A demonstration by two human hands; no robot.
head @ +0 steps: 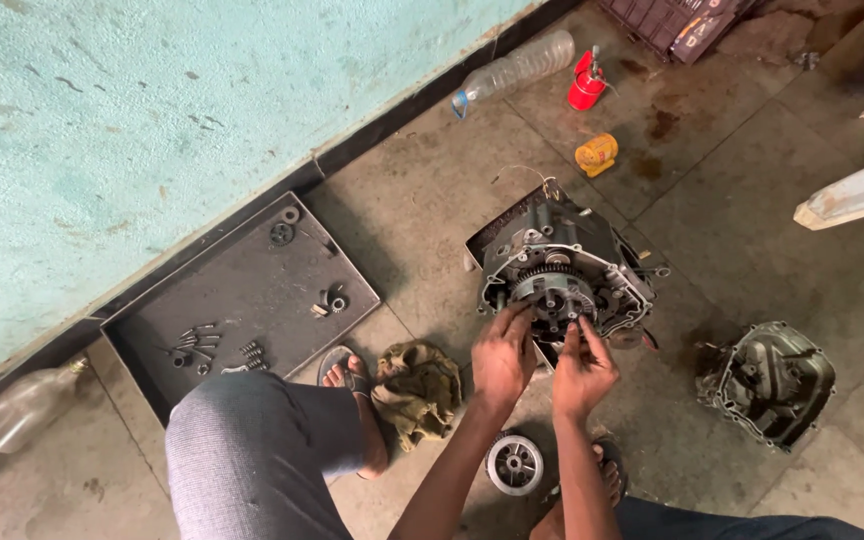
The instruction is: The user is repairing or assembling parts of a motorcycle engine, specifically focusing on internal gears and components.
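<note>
Grey metal fills the middle of our view: an engine (564, 262) sits on the concrete floor (752, 230), its open side turned up toward us, with a toothed clutch (552, 292) showing in the round opening. We squat over it with both hands at that clutch. Our left hand (502, 355) lies against its lower left edge, fingers curled and pressed together on the rim. Our right hand (582, 368) reaches up beside it, its fingertips pinched close at the clutch's lower right; whether they hold a small part we cannot tell. The two hands are just beside each other, nearly touching. Right of the engine, well apart, lies a loose cover (770, 380), hollow side up. Below our forearms, between our feet, a small round silver plate (514, 464) rests on the floor. Left of the hands a crumpled olive rag (418, 388) lies beside our sandalled foot (352, 385), with our knee in grey cloth (252, 450) below it. Further left, a shallow dark tray (252, 270) sits along the pale green wall (152, 120), holding bolts (194, 344), short springs (252, 350) and a few rings (286, 226). Beyond the engine stand a red oil can (586, 84) and a yellow tin (597, 154), and a clear plastic bottle (517, 68) lies by the wall. Another bottle (17, 410) lies at the left edge.
</note>
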